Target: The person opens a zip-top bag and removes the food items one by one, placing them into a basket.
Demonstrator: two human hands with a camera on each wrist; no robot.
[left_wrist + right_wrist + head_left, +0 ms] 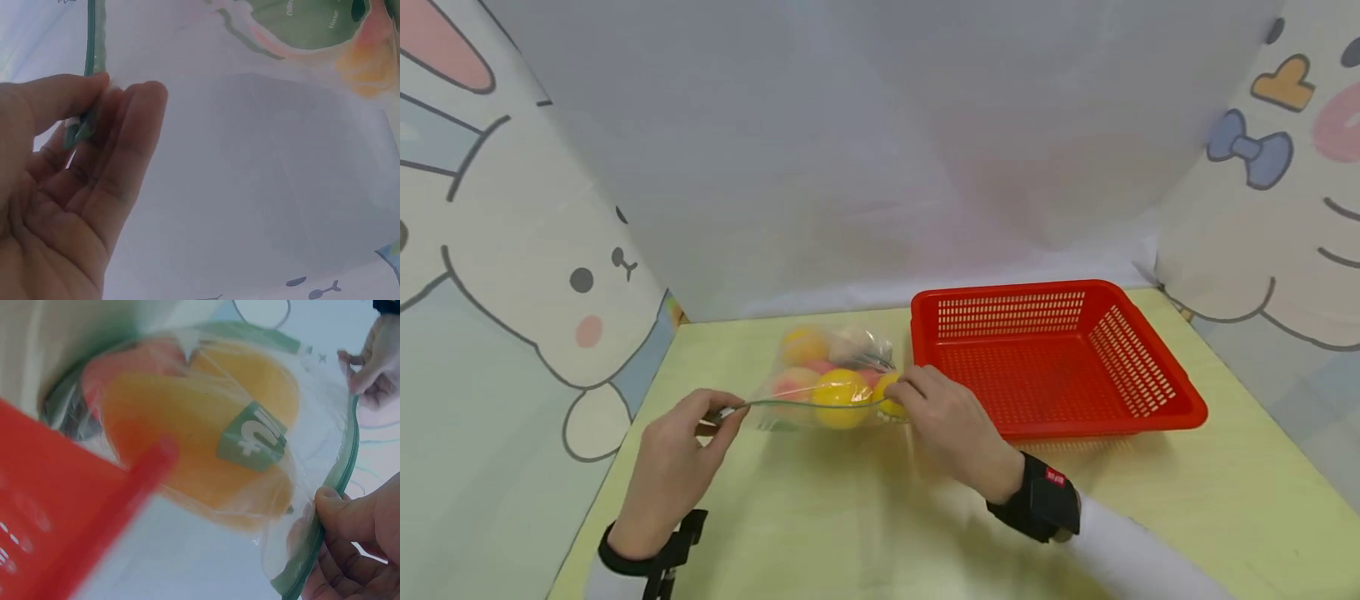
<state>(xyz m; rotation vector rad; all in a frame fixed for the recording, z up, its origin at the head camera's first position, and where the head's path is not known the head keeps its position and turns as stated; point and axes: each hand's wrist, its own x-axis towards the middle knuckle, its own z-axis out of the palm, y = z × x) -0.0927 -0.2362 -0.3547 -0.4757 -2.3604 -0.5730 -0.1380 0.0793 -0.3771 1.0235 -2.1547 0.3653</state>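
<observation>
A clear zip bag with a green zip edge holds several fruits. Through its film show a yellow fruit, a pink-red and yellow one and an orange one. In the right wrist view a long yellow-orange fruit lies behind the printed green mark. My left hand pinches the left end of the zip edge between thumb and fingers. Farther right along that edge, my right hand pinches it with thumb and fingers. The zip strip stretches between both hands.
Just right of the bag, close to my right hand, sits a red plastic basket with slotted walls. Both stand on a pale yellow table. A grey-white panel rises behind, and cartoon-printed panels flank the table.
</observation>
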